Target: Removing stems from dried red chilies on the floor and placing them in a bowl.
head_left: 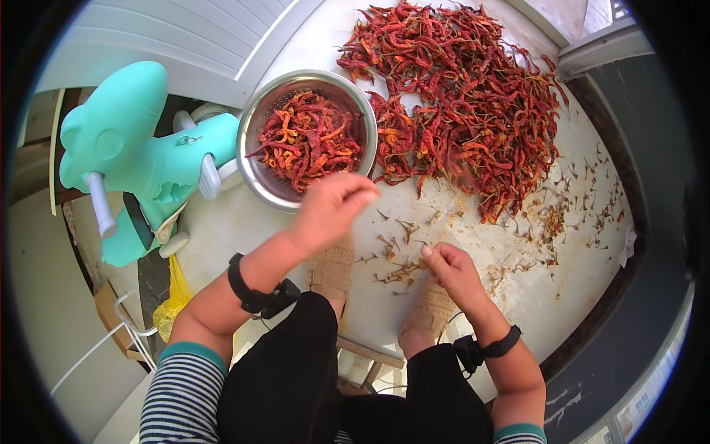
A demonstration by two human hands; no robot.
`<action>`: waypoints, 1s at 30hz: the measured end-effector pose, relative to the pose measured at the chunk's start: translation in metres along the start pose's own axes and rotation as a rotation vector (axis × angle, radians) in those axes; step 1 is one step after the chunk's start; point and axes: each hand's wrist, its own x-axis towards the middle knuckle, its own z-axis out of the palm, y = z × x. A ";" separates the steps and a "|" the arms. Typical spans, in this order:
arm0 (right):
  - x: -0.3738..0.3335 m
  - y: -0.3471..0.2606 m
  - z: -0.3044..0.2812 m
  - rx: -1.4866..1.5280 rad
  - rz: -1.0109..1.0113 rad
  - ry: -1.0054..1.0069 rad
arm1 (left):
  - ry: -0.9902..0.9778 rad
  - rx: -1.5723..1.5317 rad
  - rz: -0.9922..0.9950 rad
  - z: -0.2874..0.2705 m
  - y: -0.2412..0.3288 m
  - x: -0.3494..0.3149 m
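My left hand (334, 211) is slightly blurred, its fingers curled and pinched together, just off the near right rim of a steel colander (250, 159). Whatever sits between those fingertips, if anything, is too small to make out. Dried red chillies (310, 140) fill the bottom of the colander. Lower and to the right, my right hand (452, 272) is closed in a pinch, with a thin chilli stem (423, 243) poking out past the thumb. Under and beside it, loose stems (399, 274) lie scattered on the pale floor, between my two shoes.
A large heap of dried red chillies (473, 103) spreads over the far right floor (244, 222). More stems and crumbs (551, 222) lie along its right side. A turquoise ride-on toy (148, 148) stands at the left, near a yellow bag (171, 300). Dark wall (629, 133) borders the right.
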 end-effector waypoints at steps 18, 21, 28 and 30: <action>0.010 0.017 -0.064 -0.791 -0.263 0.450 | 0.265 0.958 0.158 -0.071 -0.075 0.009; 0.012 0.016 -0.090 -0.844 -0.227 0.567 | 0.190 0.950 0.111 -0.064 -0.068 0.002; 0.037 0.003 -0.094 -0.901 -0.429 0.768 | 0.227 0.836 0.312 -0.028 -0.009 -0.001; 0.047 0.006 -0.098 -1.022 -0.473 0.777 | 0.159 0.736 0.380 -0.018 0.004 0.000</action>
